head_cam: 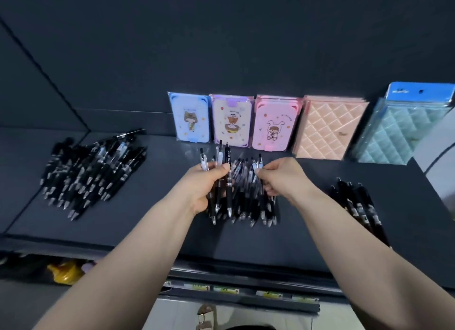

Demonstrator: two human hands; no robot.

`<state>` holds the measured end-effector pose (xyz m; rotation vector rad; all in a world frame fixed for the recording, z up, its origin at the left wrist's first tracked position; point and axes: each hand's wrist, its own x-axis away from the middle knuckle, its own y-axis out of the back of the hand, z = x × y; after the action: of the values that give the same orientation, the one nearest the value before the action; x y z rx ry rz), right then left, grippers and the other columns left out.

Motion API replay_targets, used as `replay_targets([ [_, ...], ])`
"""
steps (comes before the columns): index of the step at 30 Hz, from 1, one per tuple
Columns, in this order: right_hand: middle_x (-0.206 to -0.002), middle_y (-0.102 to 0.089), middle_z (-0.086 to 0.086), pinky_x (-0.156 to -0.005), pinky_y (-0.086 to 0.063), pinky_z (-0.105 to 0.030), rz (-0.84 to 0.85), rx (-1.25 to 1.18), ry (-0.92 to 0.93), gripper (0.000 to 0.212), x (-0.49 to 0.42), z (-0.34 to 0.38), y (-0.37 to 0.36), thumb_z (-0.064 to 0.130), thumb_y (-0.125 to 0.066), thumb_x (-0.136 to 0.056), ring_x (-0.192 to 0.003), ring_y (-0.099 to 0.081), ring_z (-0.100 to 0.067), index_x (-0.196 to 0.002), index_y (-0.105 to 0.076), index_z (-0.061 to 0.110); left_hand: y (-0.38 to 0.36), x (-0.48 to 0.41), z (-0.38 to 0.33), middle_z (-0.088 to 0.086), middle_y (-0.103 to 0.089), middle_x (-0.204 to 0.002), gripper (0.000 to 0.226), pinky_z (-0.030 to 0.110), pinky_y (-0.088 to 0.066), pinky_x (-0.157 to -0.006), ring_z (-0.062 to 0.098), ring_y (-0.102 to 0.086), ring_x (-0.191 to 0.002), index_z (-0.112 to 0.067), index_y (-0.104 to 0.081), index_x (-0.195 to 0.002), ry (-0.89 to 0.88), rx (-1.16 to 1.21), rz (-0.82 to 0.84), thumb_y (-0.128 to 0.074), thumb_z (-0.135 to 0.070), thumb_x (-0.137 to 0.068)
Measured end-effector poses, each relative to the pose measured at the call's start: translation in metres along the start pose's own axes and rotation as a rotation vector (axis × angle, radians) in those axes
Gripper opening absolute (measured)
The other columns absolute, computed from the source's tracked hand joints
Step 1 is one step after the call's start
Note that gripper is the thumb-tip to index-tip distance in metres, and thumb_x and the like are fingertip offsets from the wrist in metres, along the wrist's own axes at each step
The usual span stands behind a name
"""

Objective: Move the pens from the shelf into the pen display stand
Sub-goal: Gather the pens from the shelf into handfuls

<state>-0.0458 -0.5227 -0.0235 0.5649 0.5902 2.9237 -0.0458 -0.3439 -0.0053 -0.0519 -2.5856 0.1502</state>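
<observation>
Hands both busy w/ pens: left hand (pixel 204 184) is curled round a bunch of pens (pixel 228 181), tips down, clicker ends poking up past the thumb. Right hand (pixel 280 179) pinches the top ends of a few pens in the middle pile (pixel 246 204), which lies on the shelf (pixel 246 246) right under both hands. Pens look light, stiff, smooth plastic, so prob. slippery as a bundle and apt to fan out or slide if held loose. Best taken round the mid-barrel or rubber grip, all pointing one way, not too many at once. Not fragile, tho clips may snag each other. More pens in a left pile (pixel 91 172) and a right pile (pixel 357 206), both well apart from the middle one. Notebooks (pixel 234 120) lean vs. the back wall just behind. Display stand not in view.
</observation>
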Motion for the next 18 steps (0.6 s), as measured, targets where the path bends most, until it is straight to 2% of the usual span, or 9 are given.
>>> replay_targets([
  [1,-0.064,-0.05,-0.013,-0.054,-0.051,-0.03,-0.02,0.038,0.03,0.021,0.0,0.001,-0.001,0.023,-0.066,-0.085,-0.054,-0.048,-0.022,-0.071,-0.061,0.008,0.002,0.0,0.0,0.005,-0.065,-0.077,0.007,0.035,-0.055,-0.065,0.021,-0.063,-0.074,-0.014,-0.061,-0.085,-0.002,0.017,0.004,-0.068,-0.014,-0.085],
  [3,-0.066,-0.062,0.001,-0.063,-0.052,-0.03,-0.091,0.112,0.138,0.016,0.004,0.006,-0.003,0.026,-0.065,-0.087,-0.055,-0.056,-0.014,-0.081,-0.069,0.012,0.003,0.0,-0.001,0.003,-0.065,-0.071,0.008,0.025,-0.053,-0.05,0.015,-0.063,-0.061,-0.014,-0.06,-0.082,0.0,0.051,0.032,-0.066,-0.013,-0.086],
  [5,-0.068,-0.062,0.011,-0.064,-0.047,-0.025,-0.068,0.038,0.232,0.011,0.013,0.013,-0.007,0.028,-0.065,-0.088,-0.058,-0.053,-0.004,-0.091,-0.072,0.019,0.0,0.002,-0.001,-0.001,-0.066,-0.062,0.011,0.023,-0.05,-0.045,0.011,-0.063,-0.054,-0.015,-0.059,-0.079,0.007,0.051,0.092,-0.064,-0.013,-0.088],
  [8,-0.07,-0.062,0.006,-0.056,-0.045,-0.02,0.053,-0.173,0.161,0.012,0.022,0.022,-0.014,0.027,-0.068,-0.087,-0.059,-0.051,-0.005,-0.093,-0.071,0.018,-0.009,0.005,-0.001,-0.004,-0.066,-0.057,0.016,0.021,-0.049,-0.044,0.007,-0.062,-0.05,-0.015,-0.059,-0.075,0.02,0.006,0.214,-0.06,-0.01,-0.091],
  [12,-0.072,-0.063,-0.001,-0.051,-0.043,-0.021,0.042,-0.344,0.028,0.017,0.019,0.026,-0.004,0.019,-0.072,-0.082,-0.059,-0.053,-0.01,-0.094,-0.069,0.006,-0.016,0.007,-0.003,0.004,-0.064,-0.063,0.015,0.026,-0.056,-0.054,0.013,-0.062,-0.055,-0.008,-0.06,-0.078,-0.016,-0.041,0.254,-0.057,-0.005,-0.092],
  [15,-0.063,-0.065,0.003,-0.046,-0.048,-0.02,-0.026,-0.458,-0.033,0.01,0.019,0.023,0.018,0.014,-0.072,-0.083,-0.049,-0.056,-0.007,-0.089,-0.067,0.007,-0.017,-0.003,-0.004,0.005,-0.061,-0.071,0.016,0.032,-0.056,-0.069,0.019,-0.061,-0.063,-0.011,-0.061,-0.077,-0.175,-0.333,0.078,-0.058,-0.011,-0.093],
  [16,-0.059,-0.064,0.005,-0.046,-0.049,-0.019,-0.041,-0.46,-0.043,0.008,0.02,0.021,0.024,0.014,-0.071,-0.084,-0.046,-0.055,-0.006,-0.087,-0.067,0.008,-0.017,-0.007,-0.004,0.003,-0.063,-0.075,0.01,0.032,-0.054,-0.073,0.02,-0.062,-0.069,-0.013,-0.063,-0.082,-0.24,-0.471,0.02,-0.061,-0.015,-0.091],
  [17,-0.056,-0.063,0.005,-0.046,-0.05,-0.019,-0.052,-0.451,-0.047,0.007,0.02,0.018,0.029,0.013,-0.071,-0.084,-0.044,-0.054,-0.005,-0.086,-0.067,0.008,-0.019,-0.009,-0.006,0.0,-0.065,-0.086,0.007,0.029,-0.05,-0.078,0.02,-0.063,-0.079,-0.014,-0.065,-0.095,-0.287,-0.587,-0.008,-0.063,-0.018,-0.09],
  [18,-0.057,-0.062,0.003,-0.047,-0.051,-0.019,-0.061,-0.441,-0.05,0.007,0.022,0.015,0.033,0.014,-0.07,-0.085,-0.045,-0.054,-0.006,-0.087,-0.067,0.007,-0.022,-0.01,-0.007,-0.001,-0.065,-0.102,0.028,0.025,-0.045,-0.083,0.019,-0.062,-0.093,-0.014,-0.061,-0.116,-0.315,-0.685,-0.019,-0.064,-0.022,-0.089],
])
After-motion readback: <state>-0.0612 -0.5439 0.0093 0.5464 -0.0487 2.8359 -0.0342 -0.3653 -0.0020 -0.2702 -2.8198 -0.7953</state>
